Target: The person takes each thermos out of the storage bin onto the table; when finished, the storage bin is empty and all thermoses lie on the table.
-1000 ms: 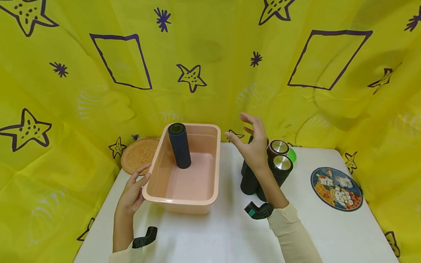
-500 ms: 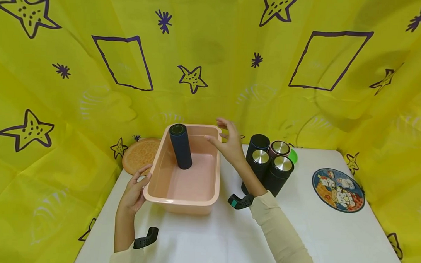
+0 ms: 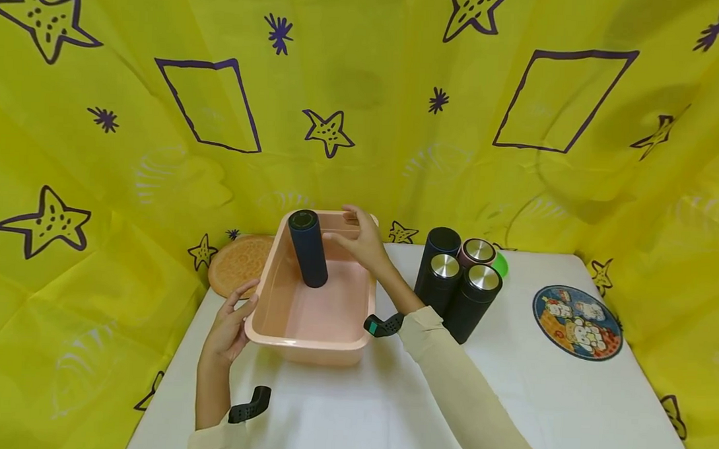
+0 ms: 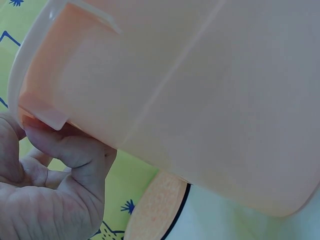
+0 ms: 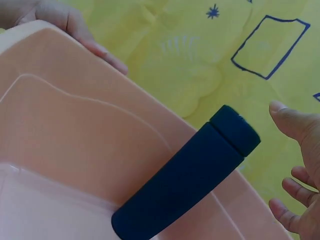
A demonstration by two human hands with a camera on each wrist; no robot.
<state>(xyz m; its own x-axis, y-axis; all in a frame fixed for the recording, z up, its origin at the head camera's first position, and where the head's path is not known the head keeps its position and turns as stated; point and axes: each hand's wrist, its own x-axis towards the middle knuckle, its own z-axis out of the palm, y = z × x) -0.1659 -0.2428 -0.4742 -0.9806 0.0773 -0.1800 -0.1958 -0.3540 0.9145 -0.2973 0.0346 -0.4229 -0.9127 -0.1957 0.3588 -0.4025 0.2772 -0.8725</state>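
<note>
A pale orange-pink plastic tub (image 3: pixel 331 355) sits on the table, with a dark blue thermos bottle (image 3: pixel 309 256) standing inside, tilted against its left wall. My left hand (image 3: pixel 225 332) holds the tub's left rim; in the left wrist view, the thumb (image 4: pixel 75 147) is tucked under the lip. Over the tub's right side reaches my right hand (image 3: pixel 365 243), thumb and fingers spread apart. It holds nothing and is a short way right of the bottle. In the right wrist view, the bottle (image 5: pixel 185 175) shows whole, with a gap to the right hand's thumb (image 5: pixel 285 117).
Several upright thermos bottles (image 3: pixel 444 264) stand grouped right of the tub, a green round item (image 3: pixel 501 264) partly hidden behind them. A cartoon-printed round mat (image 3: pixel 577 322) lies farther right. A tan round mat (image 3: pixel 233 266) lies behind the left hand. Yellow cloth (image 3: pixel 365 73) encloses the table.
My right hand has moved left from the bottle group, across the tub's right rim, toward the blue thermos bottle. The left hand and the tub stay in place.
</note>
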